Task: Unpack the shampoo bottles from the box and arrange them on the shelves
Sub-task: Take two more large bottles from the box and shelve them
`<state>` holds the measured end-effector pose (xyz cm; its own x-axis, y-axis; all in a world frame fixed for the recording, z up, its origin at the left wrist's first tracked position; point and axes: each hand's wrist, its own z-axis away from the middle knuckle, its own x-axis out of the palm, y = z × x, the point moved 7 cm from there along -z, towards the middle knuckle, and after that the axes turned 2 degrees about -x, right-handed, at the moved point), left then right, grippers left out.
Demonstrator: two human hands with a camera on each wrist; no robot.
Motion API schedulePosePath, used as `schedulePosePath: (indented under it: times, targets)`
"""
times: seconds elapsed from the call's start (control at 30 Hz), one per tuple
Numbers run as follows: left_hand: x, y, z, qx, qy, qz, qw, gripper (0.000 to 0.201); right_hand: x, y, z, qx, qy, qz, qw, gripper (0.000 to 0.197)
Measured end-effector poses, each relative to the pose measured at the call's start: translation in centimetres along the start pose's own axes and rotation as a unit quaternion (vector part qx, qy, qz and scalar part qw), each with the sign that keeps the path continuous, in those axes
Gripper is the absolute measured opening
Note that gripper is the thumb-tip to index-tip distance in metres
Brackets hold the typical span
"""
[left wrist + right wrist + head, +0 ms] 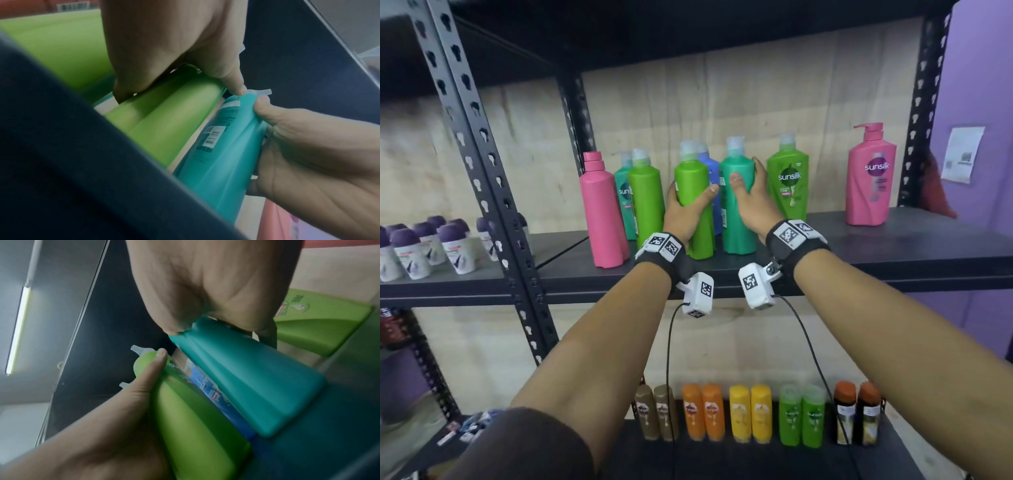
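Observation:
Two tall shampoo bottles stand side by side near the front of the dark shelf (893, 246). My left hand (690, 197) grips the light green bottle (697, 222) (164, 121) round its middle, thumb on the right side. My right hand (748, 174) grips the teal bottle (736, 219) (246, 378) next to it, thumb in front and fingers behind. A blue bottle (711, 168) (207, 389) stands behind the gap between them. Both bottle bases appear to sit on the shelf. No box is in view.
On the same shelf stand a pink bottle (602, 212), a teal one (624, 195) and a green one (645, 202) to the left, and a labelled green bottle (789, 181) and a pink pump bottle (871, 178) to the right. Small bottles (756, 418) line the lower shelf. Purple-capped roll-ons (431, 246) fill the left rack.

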<state>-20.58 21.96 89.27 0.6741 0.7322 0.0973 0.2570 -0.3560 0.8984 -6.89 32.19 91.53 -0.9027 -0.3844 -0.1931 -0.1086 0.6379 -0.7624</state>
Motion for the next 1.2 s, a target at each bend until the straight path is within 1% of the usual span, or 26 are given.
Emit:
schedulePosePath:
  times: [0.07, 0.13, 0.3, 0.37, 0.67, 0.7, 0.77, 0.83, 0.87, 0.93, 0.97, 1.03, 1.1, 1.13, 1.2]
  targets:
    - [0.0, 0.0, -0.3, -0.007, -0.001, -0.018, 1.000, 0.100, 0.2, 0.2, -0.4, 0.010, -0.006, 0.014, 1.000, 0.067]
    - [0.0, 0.0, -0.5, -0.015, -0.009, -0.024, 1.000, 0.103, 0.5, 0.4, -0.7, 0.021, -0.008, 0.020, 1.000, 0.068]
    - [-0.1, 0.1, -0.3, -0.008, -0.013, 0.002, 1.000, 0.088, 0.4, 0.3, -0.8, 0.035, -0.013, 0.004, 0.999, 0.069]
    - [-0.2, 0.2, -0.1, -0.006, -0.014, 0.010, 1.000, 0.086, 0.5, 0.3, -0.8, 0.031, -0.023, -0.005, 0.999, 0.070]
    - [-0.6, -1.1, 0.7, 0.001, -0.013, -0.035, 0.999, 0.102, -0.2, 0.5, -0.6, 0.048, -0.051, -0.071, 0.995, 0.073]
    - [-0.7, -1.0, 0.8, 0.002, -0.009, -0.043, 0.999, 0.100, -0.4, 0.5, -0.4, 0.053, -0.057, -0.068, 0.995, 0.074]
    - [-0.7, -0.8, 1.1, 0.006, 0.001, -0.063, 0.998, 0.090, -0.9, 0.3, 0.2, 0.056, -0.069, -0.036, 0.995, 0.073]
    - [-0.8, -0.5, 1.9, 0.019, 0.010, -0.098, 0.995, 0.079, -1.8, -0.2, 1.2, 0.032, -0.067, 0.017, 0.997, 0.068]
    - [-0.7, -0.4, 2.5, 0.029, 0.011, -0.120, 0.992, 0.075, -2.4, -0.7, 1.7, 0.011, -0.052, 0.051, 0.997, 0.064]
    - [-0.8, -0.2, 4.0, 0.055, 0.011, -0.176, 0.983, 0.076, -3.8, -1.7, 2.9, -0.034, -0.016, 0.124, 0.992, 0.053]
    - [-0.9, -0.1, 4.8, 0.067, 0.011, -0.206, 0.976, 0.077, -4.2, -2.2, 3.5, -0.055, -0.010, 0.149, 0.987, 0.046]
    - [-1.0, -0.2, 6.8, 0.091, 0.012, -0.246, 0.965, 0.080, -4.5, -3.0, 5.0, -0.091, -0.026, 0.178, 0.979, 0.032]
    - [-1.1, -0.1, 8.9, 0.112, 0.026, -0.273, 0.955, 0.081, -4.6, -3.6, 6.7, -0.117, -0.058, 0.188, 0.973, 0.022]
    - [-1.2, -0.1, 9.9, 0.126, 0.038, -0.284, 0.950, 0.076, -4.7, -3.8, 7.7, -0.127, -0.074, 0.193, 0.970, 0.019]
    - [-1.3, -0.1, 11.6, 0.150, 0.061, -0.305, 0.938, 0.061, -5.0, -3.6, 9.6, -0.134, -0.104, 0.205, 0.964, 0.017]
